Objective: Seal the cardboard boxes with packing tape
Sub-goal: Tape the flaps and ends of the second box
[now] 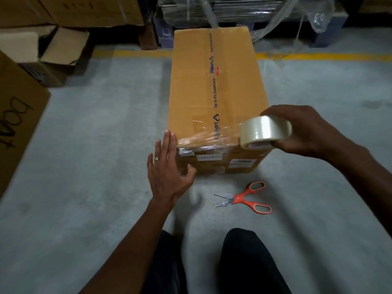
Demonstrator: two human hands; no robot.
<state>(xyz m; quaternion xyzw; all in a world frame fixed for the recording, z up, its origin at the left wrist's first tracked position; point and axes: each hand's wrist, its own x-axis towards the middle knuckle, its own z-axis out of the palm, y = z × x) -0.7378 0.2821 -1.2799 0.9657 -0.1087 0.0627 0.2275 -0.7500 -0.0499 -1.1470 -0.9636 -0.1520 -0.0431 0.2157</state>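
Knees (244, 262), scissors (244, 198) on floor, near box (214, 98) w/ tape.

Warehouse or dispatch storeroom. Bare grey concrete floor (95, 128) crossed by a painted yellow line (318, 56) at 12 to 1 o'clock, of the kind marking a storage bay. Beyond that line, stacked flat goods under loose clear stretch wrap (286, 22). At 10 to 11 o'clock, piled brown shipping cartons (89, 9), one open carton (63, 47) with raised flaps. At 9 o'clock, a large printed carton (17, 115). At centre, a taped parcel box (212, 85) bearing shipping labels stands directly on the floor.
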